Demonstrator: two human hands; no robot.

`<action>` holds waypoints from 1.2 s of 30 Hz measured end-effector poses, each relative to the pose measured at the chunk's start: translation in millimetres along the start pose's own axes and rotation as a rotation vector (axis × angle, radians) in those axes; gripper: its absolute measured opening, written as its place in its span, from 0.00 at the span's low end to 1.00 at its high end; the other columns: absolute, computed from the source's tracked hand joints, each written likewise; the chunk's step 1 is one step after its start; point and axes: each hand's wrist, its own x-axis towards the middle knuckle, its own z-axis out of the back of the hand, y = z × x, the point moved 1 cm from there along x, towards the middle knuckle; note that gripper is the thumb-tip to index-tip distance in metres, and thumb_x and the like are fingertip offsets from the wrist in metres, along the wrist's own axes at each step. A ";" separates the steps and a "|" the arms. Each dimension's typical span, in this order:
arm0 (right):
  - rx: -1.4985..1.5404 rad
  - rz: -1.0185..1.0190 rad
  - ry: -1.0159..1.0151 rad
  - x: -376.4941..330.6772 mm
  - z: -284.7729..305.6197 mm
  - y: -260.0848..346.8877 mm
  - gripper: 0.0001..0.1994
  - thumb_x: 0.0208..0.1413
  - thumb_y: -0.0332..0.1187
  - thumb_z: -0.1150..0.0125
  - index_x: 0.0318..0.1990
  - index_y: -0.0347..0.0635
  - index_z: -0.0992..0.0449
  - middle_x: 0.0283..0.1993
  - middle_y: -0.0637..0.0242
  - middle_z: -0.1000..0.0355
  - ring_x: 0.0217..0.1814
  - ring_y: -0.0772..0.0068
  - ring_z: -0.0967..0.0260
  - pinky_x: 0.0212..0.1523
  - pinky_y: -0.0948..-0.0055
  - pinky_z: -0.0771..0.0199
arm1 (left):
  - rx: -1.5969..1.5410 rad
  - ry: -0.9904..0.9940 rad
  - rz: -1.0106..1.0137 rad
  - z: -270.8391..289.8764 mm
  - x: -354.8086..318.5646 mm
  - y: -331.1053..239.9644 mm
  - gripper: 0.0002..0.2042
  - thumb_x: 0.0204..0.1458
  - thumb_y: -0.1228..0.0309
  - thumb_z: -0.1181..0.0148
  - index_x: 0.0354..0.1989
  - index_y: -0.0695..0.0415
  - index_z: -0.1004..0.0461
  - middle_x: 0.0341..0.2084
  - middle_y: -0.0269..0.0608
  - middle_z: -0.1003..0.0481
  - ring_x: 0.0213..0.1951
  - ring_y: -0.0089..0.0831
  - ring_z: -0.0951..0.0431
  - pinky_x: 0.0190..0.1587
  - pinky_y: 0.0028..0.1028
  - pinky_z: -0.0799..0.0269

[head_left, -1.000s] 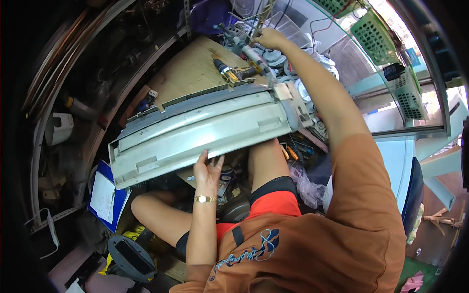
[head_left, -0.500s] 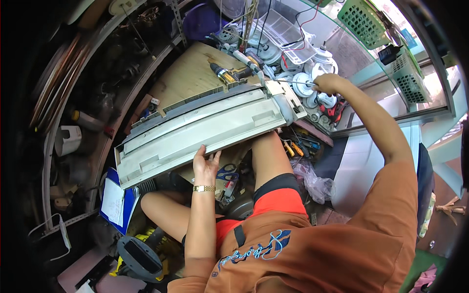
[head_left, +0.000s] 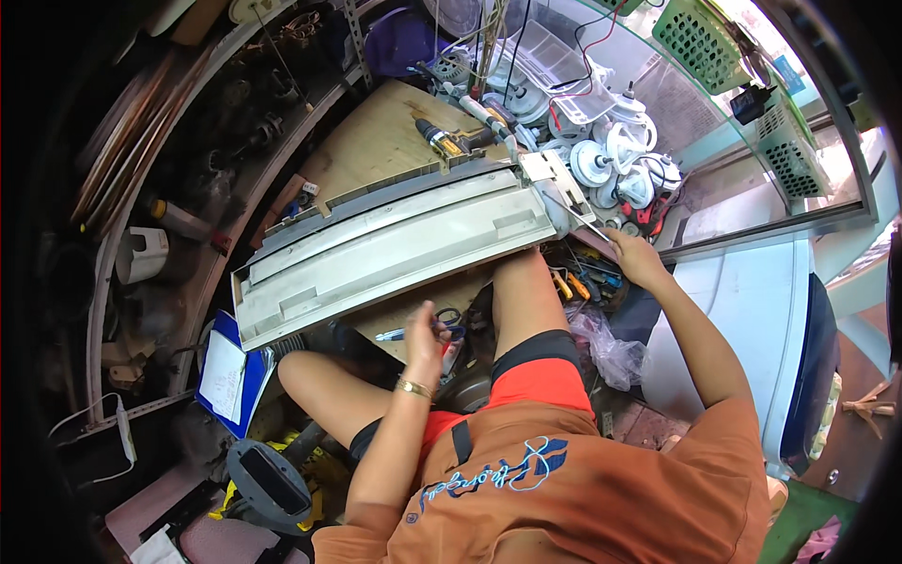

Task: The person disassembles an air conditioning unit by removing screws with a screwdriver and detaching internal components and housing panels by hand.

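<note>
A long white panel-like housing (head_left: 404, 254), dusty along its face, lies across my lap and slants up to the right. My right hand (head_left: 636, 258) is closed round the handle end of a screwdriver. The thin metal shaft of this screwdriver (head_left: 584, 218) reaches up-left to the grey rounded part (head_left: 554, 209) at the housing's right end; whether its tip touches a screw is too small to tell. Below the housing's lower edge, my left hand (head_left: 427, 340) is apart from it, fingers loosely bent and spread, with nothing visible in them. Blue-handled scissors (head_left: 453, 331) lie behind that hand.
A cordless drill (head_left: 451, 139) rests on the wooden board (head_left: 362, 132) beyond the housing. White pulley-like parts (head_left: 590, 162) are piled at the upper right. Orange-handled tools (head_left: 568, 284) and a clear plastic bag (head_left: 606, 346) sit beside my right knee. A blue folder (head_left: 230, 376) is at left.
My left hand has let go of the housing's lower edge and moved down-right. My right hand has come down, bringing the screwdriver's shaft to the housing's right end.
</note>
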 end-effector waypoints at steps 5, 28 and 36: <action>-0.064 -0.200 0.011 9.4 -1.3 37.3 0.14 0.68 0.38 0.52 0.54 0.48 0.25 0.43 0.42 0.23 0.47 0.37 0.25 0.47 0.45 0.28 | 1.025 0.115 -1.317 -81.2 -40.6 -22.3 0.11 0.48 0.72 0.32 0.35 0.57 0.30 0.31 0.42 0.29 0.38 0.42 0.27 0.43 0.39 0.31; 0.509 -0.319 -0.068 9.6 -51.0 59.6 0.10 0.67 0.34 0.49 0.42 0.38 0.24 0.25 0.56 0.26 0.19 0.65 0.27 0.22 0.65 0.26 | 1.839 0.309 -1.159 -248.4 132.6 -48.1 0.34 0.58 0.36 0.51 0.65 0.46 0.28 0.72 0.41 0.41 0.74 0.49 0.49 0.67 0.65 0.55; 0.572 -0.212 0.073 8.9 -9.4 72.7 0.14 0.65 0.30 0.49 0.56 0.42 0.28 0.24 0.58 0.28 0.18 0.69 0.29 0.22 0.67 0.27 | 1.598 0.601 -1.154 -225.5 141.8 -78.8 0.32 0.48 0.42 0.35 0.58 0.48 0.28 0.65 0.43 0.37 0.74 0.51 0.49 0.68 0.57 0.52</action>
